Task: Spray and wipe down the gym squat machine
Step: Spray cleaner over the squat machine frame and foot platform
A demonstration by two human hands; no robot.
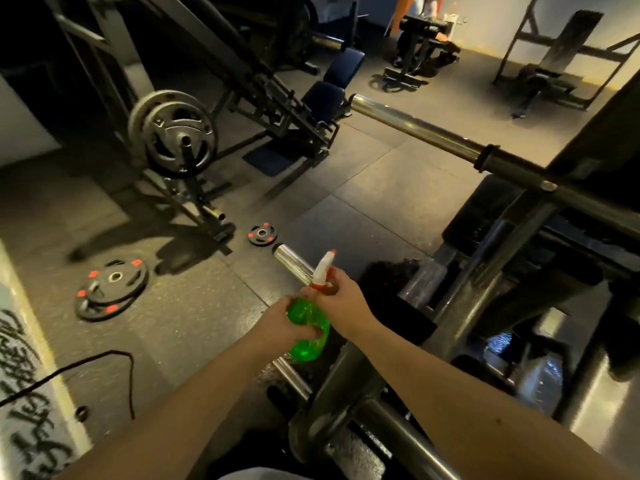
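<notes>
Two bare forearms reach in from 6 o'clock and meet on one green spray bottle (309,336), held just below the middle of the view. Fingers of the left hand (282,322) curl around the bottle's clear green body. The right hand (341,301) wraps the neck at the red-and-white trigger head (324,270), whose nozzle points up toward 12 o'clock.

The bottle hovers over the near end of the squat machine (485,292), whose dark steel frame fills the area from 3 to 5 o'clock. Three chrome sleeves show on it:
- one long sleeve (415,128) running out toward 1 o'clock
- one short stub (294,261) just behind the nozzle
- one more stub (291,375) directly below the bottle

On the rubber floor lie three loose weight plates with red marks. A single small plate (262,234) sits just beyond the short stub, and a stack of two (110,289) lies at 9 o'clock. One black cable (104,358) loops across the floor at 8 o'clock. At 11 o'clock stands another machine (242,81) carrying two grey plates (176,133). Two further benches (419,46) stand far off, at 1 and 2 o'clock.
</notes>
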